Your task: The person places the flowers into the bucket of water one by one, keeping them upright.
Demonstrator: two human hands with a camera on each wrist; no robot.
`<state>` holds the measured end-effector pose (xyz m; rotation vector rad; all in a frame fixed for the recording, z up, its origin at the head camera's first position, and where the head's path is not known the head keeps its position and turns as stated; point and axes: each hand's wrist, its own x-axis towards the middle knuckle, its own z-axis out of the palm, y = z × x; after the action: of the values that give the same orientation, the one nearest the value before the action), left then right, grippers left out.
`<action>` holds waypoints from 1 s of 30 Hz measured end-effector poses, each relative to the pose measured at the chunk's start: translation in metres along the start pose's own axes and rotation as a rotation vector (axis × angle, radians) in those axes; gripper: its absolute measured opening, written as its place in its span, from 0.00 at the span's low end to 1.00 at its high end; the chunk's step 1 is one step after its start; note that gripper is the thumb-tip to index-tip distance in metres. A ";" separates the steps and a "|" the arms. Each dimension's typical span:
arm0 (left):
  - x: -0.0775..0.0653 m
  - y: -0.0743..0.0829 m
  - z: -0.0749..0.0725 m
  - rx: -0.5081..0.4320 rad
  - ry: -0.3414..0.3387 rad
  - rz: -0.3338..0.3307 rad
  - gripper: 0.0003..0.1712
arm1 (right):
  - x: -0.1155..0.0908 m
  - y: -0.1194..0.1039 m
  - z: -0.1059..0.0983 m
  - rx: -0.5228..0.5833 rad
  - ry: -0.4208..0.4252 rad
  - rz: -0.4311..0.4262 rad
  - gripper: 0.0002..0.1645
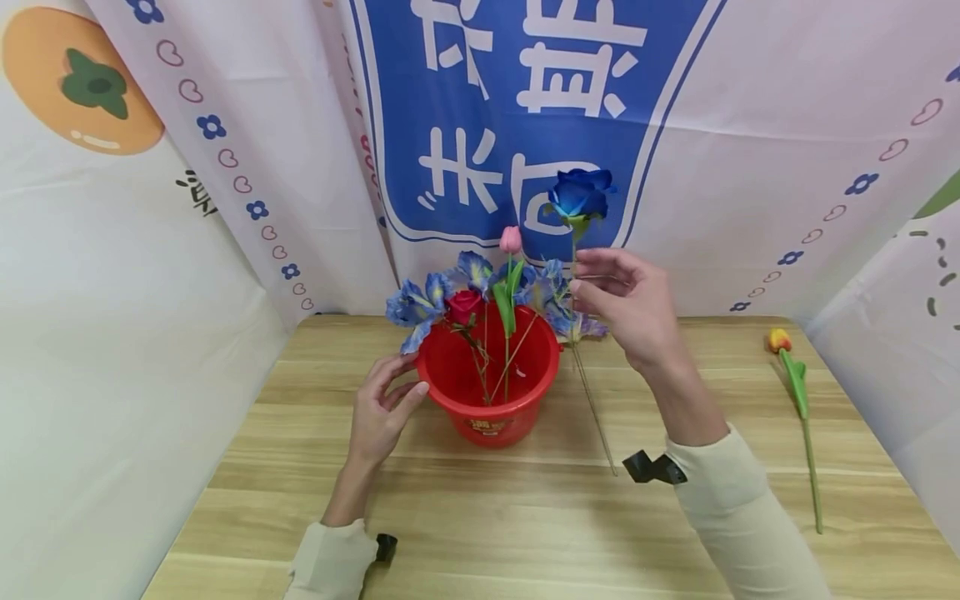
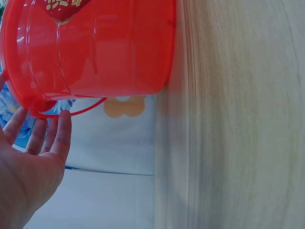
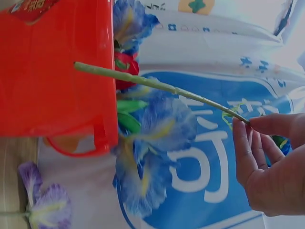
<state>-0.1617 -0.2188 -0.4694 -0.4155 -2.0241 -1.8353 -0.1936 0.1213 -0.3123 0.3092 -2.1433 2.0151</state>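
A red bucket (image 1: 487, 425) stands on the table with several artificial flowers in it: blue irises (image 1: 412, 308), a red rose (image 1: 464, 307) and a pink tulip (image 1: 511, 240). My left hand (image 1: 382, 412) holds the bucket's left side at the rim, its fingers by the handle (image 2: 88, 109). To the right of the bucket, my right hand (image 1: 633, 304) pinches the stem of a blue rose (image 1: 579, 196) between thumb and fingertips. The bloom points up; the stem's bare lower end (image 3: 102, 71) hangs outside the bucket, above the table.
A red-yellow tulip (image 1: 780, 340) lies on the wooden table (image 1: 300, 500) at the right. Behind the bucket, a purple flower (image 1: 592, 327) lies near the table's back edge. A printed white curtain (image 1: 750, 167) hangs close behind the table.
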 end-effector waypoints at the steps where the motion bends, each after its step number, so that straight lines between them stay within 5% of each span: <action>1: 0.000 0.000 0.000 -0.001 0.000 0.000 0.26 | 0.001 0.000 0.003 -0.005 -0.007 -0.007 0.22; 22: 0.000 -0.002 0.000 -0.004 -0.007 0.005 0.26 | 0.024 -0.008 0.068 0.109 -0.090 -0.149 0.21; 30: 0.001 -0.003 0.000 -0.010 -0.006 0.005 0.25 | 0.021 0.010 0.097 0.177 -0.097 -0.070 0.21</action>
<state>-0.1638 -0.2190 -0.4717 -0.4295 -2.0169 -1.8435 -0.2159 0.0244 -0.3227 0.5102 -1.9800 2.1948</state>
